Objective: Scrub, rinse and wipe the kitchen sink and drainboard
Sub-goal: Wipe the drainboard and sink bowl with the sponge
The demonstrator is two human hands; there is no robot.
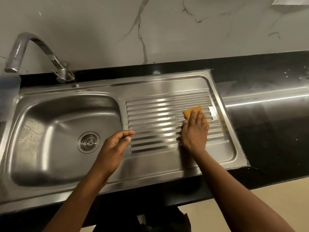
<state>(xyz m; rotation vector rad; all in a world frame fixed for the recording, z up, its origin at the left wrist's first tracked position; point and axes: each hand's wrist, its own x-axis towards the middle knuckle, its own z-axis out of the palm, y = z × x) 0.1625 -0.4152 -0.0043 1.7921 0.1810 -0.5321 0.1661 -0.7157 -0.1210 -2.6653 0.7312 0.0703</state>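
A stainless steel sink bowl (50, 131) with a round drain strainer (88, 142) sits at the left. Its ribbed drainboard (158, 118) runs to the right. My right hand (194, 131) lies flat with straight fingers on an orange sponge (192, 112), pressing it against the ribs near the drainboard's right end. My left hand (115, 146) hovers over the strip between bowl and drainboard, fingers loosely curled, holding nothing.
A curved steel tap (33, 52) stands behind the bowl at the back left. Black countertop (267, 139) surrounds the sink, with a shiny wet patch to the right. A white marble-look wall (150, 30) rises behind. The counter's front edge is near my body.
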